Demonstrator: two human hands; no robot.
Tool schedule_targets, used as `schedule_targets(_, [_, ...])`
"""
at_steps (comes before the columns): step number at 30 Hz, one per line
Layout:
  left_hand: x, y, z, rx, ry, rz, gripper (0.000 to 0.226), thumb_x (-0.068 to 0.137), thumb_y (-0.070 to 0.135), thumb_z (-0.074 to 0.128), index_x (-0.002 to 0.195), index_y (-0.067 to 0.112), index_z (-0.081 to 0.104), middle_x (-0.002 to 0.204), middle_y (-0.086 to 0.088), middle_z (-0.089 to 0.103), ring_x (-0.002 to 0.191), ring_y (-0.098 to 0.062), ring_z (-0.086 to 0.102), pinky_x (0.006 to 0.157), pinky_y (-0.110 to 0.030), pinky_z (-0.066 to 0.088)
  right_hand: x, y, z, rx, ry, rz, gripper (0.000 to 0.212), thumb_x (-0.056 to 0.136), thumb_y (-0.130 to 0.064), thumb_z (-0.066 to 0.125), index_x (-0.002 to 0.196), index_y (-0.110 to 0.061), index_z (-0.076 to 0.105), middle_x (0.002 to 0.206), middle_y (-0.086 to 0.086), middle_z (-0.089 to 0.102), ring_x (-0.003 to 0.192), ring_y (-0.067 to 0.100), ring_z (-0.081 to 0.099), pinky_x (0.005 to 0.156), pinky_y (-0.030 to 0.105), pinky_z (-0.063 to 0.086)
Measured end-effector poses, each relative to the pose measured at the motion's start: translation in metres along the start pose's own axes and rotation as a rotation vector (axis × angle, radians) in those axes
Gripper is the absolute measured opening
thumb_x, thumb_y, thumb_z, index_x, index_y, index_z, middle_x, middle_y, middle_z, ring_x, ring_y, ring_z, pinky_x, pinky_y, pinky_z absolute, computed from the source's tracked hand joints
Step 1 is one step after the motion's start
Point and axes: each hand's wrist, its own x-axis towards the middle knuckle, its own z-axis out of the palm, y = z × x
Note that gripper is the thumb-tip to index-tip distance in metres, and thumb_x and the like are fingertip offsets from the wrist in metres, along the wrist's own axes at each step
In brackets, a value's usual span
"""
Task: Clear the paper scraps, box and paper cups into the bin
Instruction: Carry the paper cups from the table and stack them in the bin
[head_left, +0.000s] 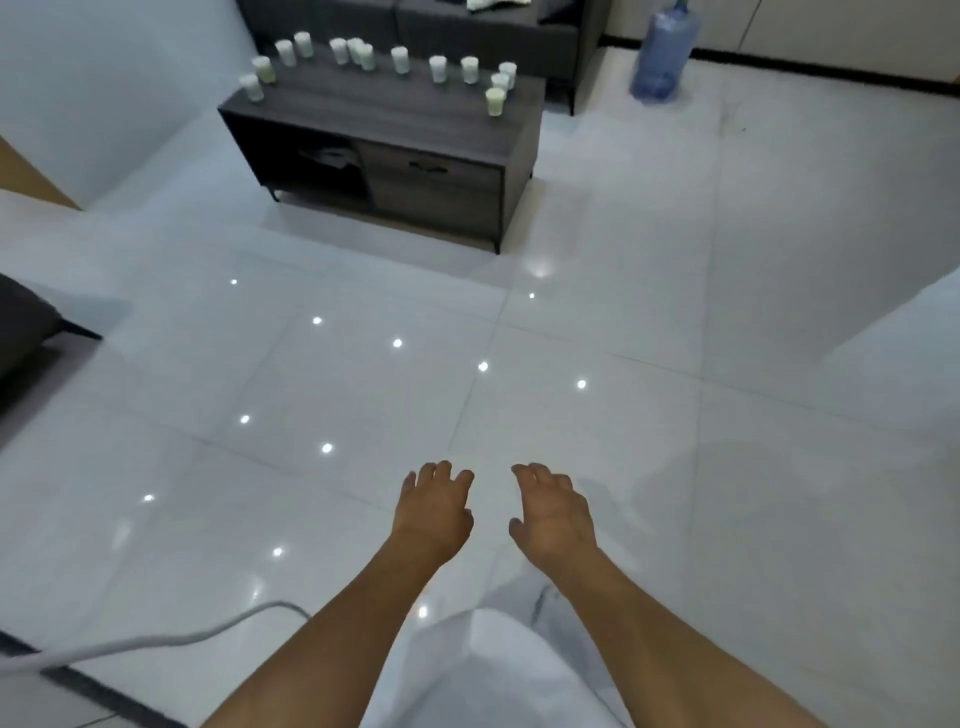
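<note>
Several white paper cups (400, 59) stand scattered on top of a dark low table (374, 122) at the far end of the room. My left hand (435, 512) and my right hand (553, 512) are stretched out side by side over the white tiled floor, well short of the table. Both hold nothing, with fingers loosely bent. No bin, box or paper scraps show in this view.
A dark sofa (493, 31) stands behind the table. A blue water jug (665, 54) sits on the floor at the far right. A white cable (156, 642) lies on the floor at lower left, and a dark seat edge (26, 322) juts in at left.
</note>
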Motion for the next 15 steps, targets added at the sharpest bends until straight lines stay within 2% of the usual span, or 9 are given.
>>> schedule_targets(7, [0.073, -0.064, -0.046, -0.082, 0.016, -0.126, 0.05, 0.096, 0.032, 0.045, 0.143, 0.022, 0.034, 0.145, -0.006, 0.036, 0.137, -0.024, 0.03, 0.115, -0.039, 0.022, 0.113, -0.052, -0.042, -0.061, -0.068, -0.113, 0.063, 0.091, -0.023, 0.052, 0.148, -0.023, 0.025, 0.15, -0.003, 0.032, 0.132, 0.023, 0.035, 0.105, 0.035, 0.036])
schedule_targets(15, [0.222, -0.139, -0.133, -0.152, 0.015, -0.27, 0.049, 0.096, 0.034, 0.045, 0.142, 0.022, 0.036, 0.144, -0.004, 0.039, 0.134, -0.022, 0.035, 0.114, -0.036, 0.026, 0.3, -0.112, -0.121, -0.097, -0.08, -0.234, 0.063, 0.092, -0.026, 0.055, 0.148, -0.024, 0.026, 0.151, 0.0, 0.032, 0.133, 0.024, 0.036, 0.104, 0.036, 0.037])
